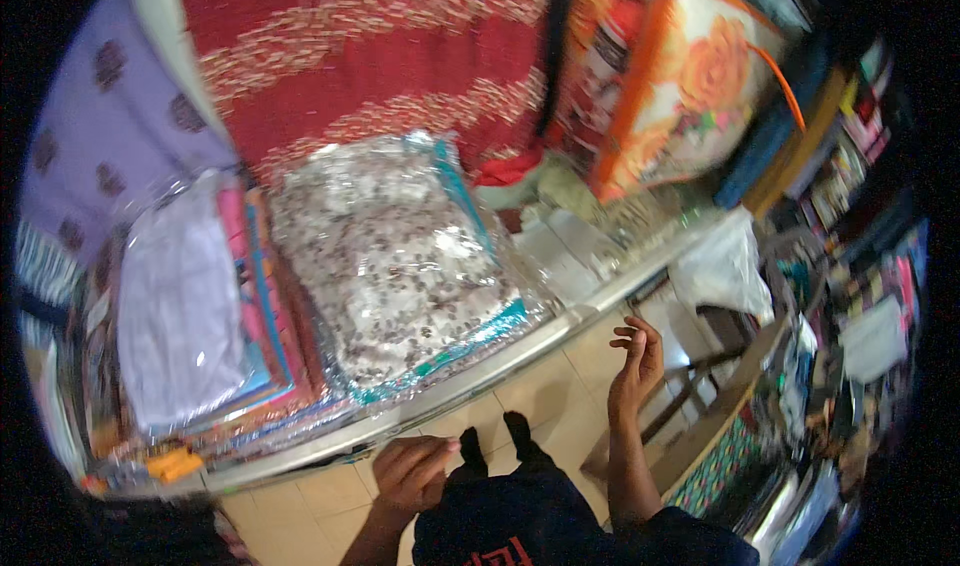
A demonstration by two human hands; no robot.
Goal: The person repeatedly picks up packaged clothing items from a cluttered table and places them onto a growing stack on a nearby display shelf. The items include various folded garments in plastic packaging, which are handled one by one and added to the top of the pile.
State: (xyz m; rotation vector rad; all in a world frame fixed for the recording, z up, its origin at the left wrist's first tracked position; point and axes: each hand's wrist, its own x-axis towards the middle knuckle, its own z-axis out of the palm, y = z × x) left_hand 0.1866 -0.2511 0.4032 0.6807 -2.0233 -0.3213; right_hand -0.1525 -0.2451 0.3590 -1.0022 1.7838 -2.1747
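Observation:
My left hand [411,472] is held near my waist, just off the front edge of the counter [480,386]. Its fingers are curled together and nothing shows in them. Raised over the floor to the right, my right hand [637,363] has loosely bent fingers, apart and free of any object. On the counter before me lies a stack of clear-wrapped folded cloth, topped by a white spotted fabric pack [405,258] with teal edging. Left of it sits another wrapped stack with a pale lavender folded cloth [180,311] uppermost.
A red patterned cloth [360,63] and a purple cloth [105,108] hang behind the stacks. An orange-trimmed floral bag [690,85] stands at the back right. A white plastic bag [724,266] is beyond the counter's right part. A crowded box [720,431] flanks my right arm.

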